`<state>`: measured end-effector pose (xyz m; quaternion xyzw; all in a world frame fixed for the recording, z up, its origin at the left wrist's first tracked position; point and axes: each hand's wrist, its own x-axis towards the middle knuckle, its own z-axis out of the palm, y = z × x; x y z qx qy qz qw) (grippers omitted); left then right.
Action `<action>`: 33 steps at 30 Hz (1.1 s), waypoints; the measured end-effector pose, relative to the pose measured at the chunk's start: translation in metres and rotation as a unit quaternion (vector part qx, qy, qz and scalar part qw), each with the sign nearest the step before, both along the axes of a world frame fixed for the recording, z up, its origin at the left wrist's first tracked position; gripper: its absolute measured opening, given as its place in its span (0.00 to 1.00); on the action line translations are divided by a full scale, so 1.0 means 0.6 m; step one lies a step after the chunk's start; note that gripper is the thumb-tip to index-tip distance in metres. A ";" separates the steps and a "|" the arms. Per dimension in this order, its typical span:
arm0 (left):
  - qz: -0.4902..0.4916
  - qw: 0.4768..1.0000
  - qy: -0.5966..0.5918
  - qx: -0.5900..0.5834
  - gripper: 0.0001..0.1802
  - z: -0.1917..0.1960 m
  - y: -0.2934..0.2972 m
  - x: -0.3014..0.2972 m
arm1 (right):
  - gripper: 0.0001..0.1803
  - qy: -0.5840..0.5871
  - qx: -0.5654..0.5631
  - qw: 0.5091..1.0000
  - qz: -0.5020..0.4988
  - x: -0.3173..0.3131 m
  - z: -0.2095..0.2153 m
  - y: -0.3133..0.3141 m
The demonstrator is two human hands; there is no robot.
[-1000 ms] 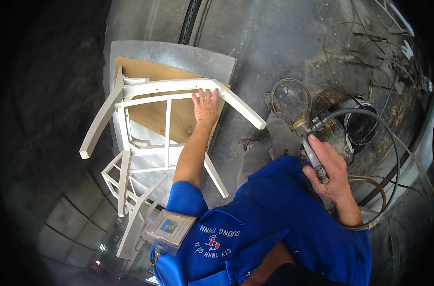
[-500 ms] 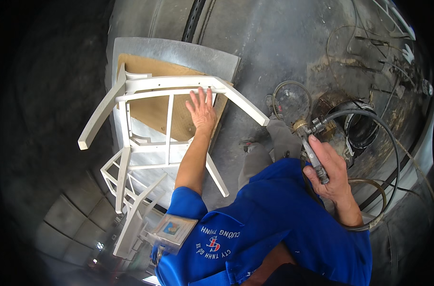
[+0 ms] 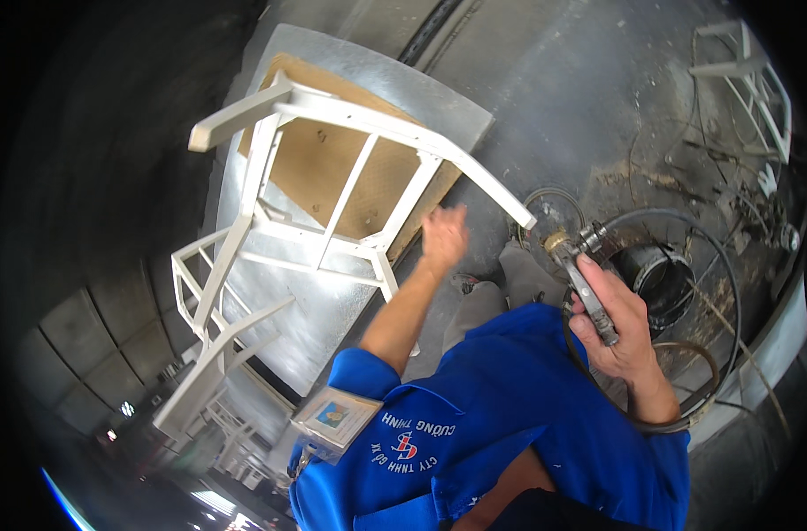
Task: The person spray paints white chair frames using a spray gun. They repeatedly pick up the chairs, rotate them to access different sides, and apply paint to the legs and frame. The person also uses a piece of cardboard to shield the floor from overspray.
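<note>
A white chair frame (image 3: 368,124) lies tipped on a brown board (image 3: 306,168), which rests on a flat metal-topped stand (image 3: 456,102). My left hand (image 3: 445,237) is just to the right of the frame, apart from it, with its fingers loosely bent and slightly blurred. Nothing shows in it. My right hand (image 3: 623,323) is closed round the handle of a spray gun (image 3: 589,288) with a brass-coloured end. A black hose (image 3: 687,217) runs from the gun and loops back beside my right forearm.
A dark bucket (image 3: 664,283) stands on the stained floor beyond my right hand. Another white frame (image 3: 744,80) stands at the far right, near tangled hoses and a white glove (image 3: 767,180). More white frames (image 3: 213,367) are at the lower left.
My left hand has come off the chair frame and moved right and nearer to me. The frame appears turned and higher in view, as the view has shifted. The spray gun stays in my right hand.
</note>
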<state>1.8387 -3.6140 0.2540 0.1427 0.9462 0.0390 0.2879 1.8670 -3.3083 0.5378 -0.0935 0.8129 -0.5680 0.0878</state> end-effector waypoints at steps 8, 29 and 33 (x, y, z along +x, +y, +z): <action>0.031 0.880 -0.249 0.403 0.32 0.053 0.068 0.225 | 0.33 0.016 0.021 0.996 0.084 -0.062 0.013 -0.207; -0.029 0.832 -0.164 0.529 0.24 0.076 -0.093 0.402 | 0.33 -0.001 0.069 0.988 0.136 0.092 0.111 -0.506; 0.014 0.830 -0.174 0.529 0.19 0.101 -0.137 0.425 | 0.31 0.038 0.022 0.984 0.172 0.125 0.143 -0.580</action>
